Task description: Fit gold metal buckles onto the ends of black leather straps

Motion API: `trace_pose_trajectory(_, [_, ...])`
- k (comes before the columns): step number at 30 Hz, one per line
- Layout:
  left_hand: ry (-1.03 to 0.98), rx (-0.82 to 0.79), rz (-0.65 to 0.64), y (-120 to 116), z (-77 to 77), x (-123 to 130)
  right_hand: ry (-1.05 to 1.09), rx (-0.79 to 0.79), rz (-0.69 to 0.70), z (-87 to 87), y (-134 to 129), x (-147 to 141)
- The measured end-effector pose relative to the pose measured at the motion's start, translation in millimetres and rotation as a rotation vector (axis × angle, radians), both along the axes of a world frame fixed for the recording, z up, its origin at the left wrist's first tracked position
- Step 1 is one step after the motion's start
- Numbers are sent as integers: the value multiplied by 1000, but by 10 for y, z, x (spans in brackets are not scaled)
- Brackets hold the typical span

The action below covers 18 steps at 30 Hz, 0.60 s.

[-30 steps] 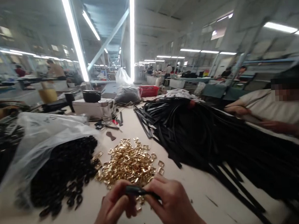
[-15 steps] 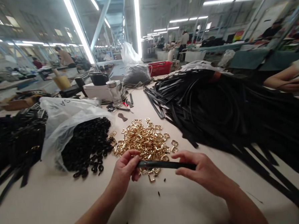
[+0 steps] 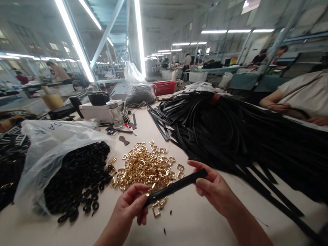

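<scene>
My left hand (image 3: 132, 205) pinches one end of a short black strap (image 3: 175, 188), thumb on top. The other end is between the thumb and fingers of my right hand (image 3: 211, 183), held higher, so the strap slants up to the right. Just behind it lies a heap of gold metal buckles (image 3: 144, 164) on the pale tabletop (image 3: 196, 224). Left of the heap, small black ring-like pieces (image 3: 76, 175) spill from a clear plastic bag (image 3: 36, 155). Whether a buckle sits on the strap under my left fingers, I cannot tell.
A large bundle of black straps (image 3: 221, 123) covers the table's right side. Farther back stand a glass jar (image 3: 114, 114), a white box (image 3: 89, 110), a red basket (image 3: 164, 88) and a filled plastic bag (image 3: 139, 91). A co-worker (image 3: 302, 97) sits at the right.
The strap has gone from nearly level to slanted, its right end raised. My right thumb and fingers have shifted to that end. The view has turned to the right, showing more of the co-worker.
</scene>
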<state>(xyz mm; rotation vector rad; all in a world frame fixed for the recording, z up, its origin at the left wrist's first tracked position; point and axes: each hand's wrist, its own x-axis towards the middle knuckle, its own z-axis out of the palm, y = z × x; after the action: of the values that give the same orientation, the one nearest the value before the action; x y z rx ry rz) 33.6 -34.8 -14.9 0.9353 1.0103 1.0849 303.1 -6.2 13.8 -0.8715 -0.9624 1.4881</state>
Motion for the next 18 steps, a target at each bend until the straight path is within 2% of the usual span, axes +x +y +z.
trace_pose_trajectory(4, [-9, 32, -168, -53, -46, 61, 50, -79, -112, -61, -71, -273])
trace_pose_trajectory(7, [19, 33, -244, -100, -41, 117, 160, -94, -87, -100, -156, -505])
trace_pose_trajectory(9, [56, 30, -270, -122, -16, 142, 265, -107, -18, -85, -212, -590])
trace_pose_trajectory(11, [81, 33, -272, -129, 15, 151, 260, -115, 58, -53, -247, -596])
trace_pose_trajectory(16, [34, 64, -169, -71, 50, 116, -88, -92, 351, -43, -258, -500])
trace_pose_trajectory(18, [14, 58, -114, -43, 50, 97, -164, -113, 477, -69, -272, -518])
